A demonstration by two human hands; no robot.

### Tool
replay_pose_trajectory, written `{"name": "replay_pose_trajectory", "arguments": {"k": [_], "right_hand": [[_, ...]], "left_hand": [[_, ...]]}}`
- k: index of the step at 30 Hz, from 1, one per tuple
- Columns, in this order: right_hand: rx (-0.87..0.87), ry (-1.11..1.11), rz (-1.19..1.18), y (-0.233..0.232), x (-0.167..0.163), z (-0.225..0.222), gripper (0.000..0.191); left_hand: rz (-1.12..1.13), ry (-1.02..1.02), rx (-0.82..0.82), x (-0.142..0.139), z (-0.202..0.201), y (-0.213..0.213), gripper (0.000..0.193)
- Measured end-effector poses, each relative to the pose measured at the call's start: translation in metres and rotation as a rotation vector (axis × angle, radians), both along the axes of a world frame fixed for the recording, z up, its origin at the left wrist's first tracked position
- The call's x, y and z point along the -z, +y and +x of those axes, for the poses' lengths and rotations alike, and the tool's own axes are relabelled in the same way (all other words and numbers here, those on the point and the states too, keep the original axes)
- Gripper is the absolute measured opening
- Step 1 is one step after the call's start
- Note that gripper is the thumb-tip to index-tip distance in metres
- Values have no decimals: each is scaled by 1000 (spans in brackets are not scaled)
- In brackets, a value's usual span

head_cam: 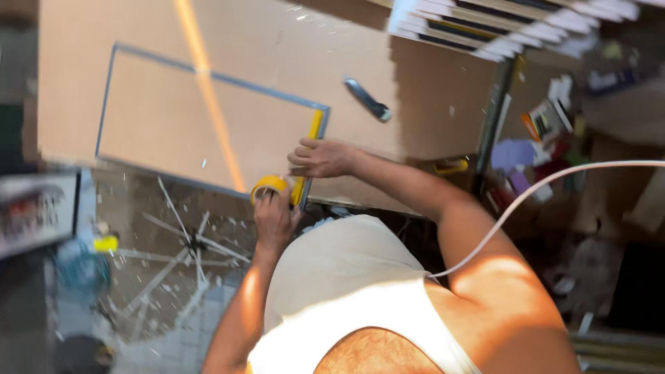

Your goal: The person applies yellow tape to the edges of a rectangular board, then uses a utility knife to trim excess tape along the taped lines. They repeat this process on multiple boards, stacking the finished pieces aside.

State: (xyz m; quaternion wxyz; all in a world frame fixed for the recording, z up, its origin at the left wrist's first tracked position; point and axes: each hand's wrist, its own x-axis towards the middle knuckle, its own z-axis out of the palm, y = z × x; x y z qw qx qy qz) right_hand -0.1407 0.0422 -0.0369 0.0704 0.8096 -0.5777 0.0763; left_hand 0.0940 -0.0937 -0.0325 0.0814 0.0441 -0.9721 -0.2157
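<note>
A brown board with a thin grey frame (208,75) lies on a brown worktop (429,97). Yellow tape (315,125) runs along the frame's right edge. My left hand (273,218) grips a yellow tape roll (269,185) at the frame's lower right corner. My right hand (320,158) presses down on the taped edge just above the roll, fingers curled on the tape strip.
A grey-handled tool (367,100) lies on the worktop right of the frame. Stacked frame mouldings (485,24) sit top right. Coloured clutter (540,138) fills the right side. A white cable (554,181) crosses my right arm. A metal stand (187,242) lies on the floor at left.
</note>
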Motion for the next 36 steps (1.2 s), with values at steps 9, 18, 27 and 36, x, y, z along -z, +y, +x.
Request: {"name": "replay_pose_trajectory", "arguments": {"k": [9, 18, 27, 36], "right_hand": [[1118, 93, -348, 59, 3, -50, 44], [1723, -1179, -486, -31, 38, 161, 37], [2079, -1027, -717, -101, 60, 297, 11], [2161, -591, -536, -126, 42, 293, 8]], "left_hand": [[-36, 204, 246, -16, -21, 2, 44], [-309, 159, 237, 36, 9, -171, 62], [-177, -54, -169, 48, 25, -453, 78], [67, -185, -263, 45, 44, -477, 71]]}}
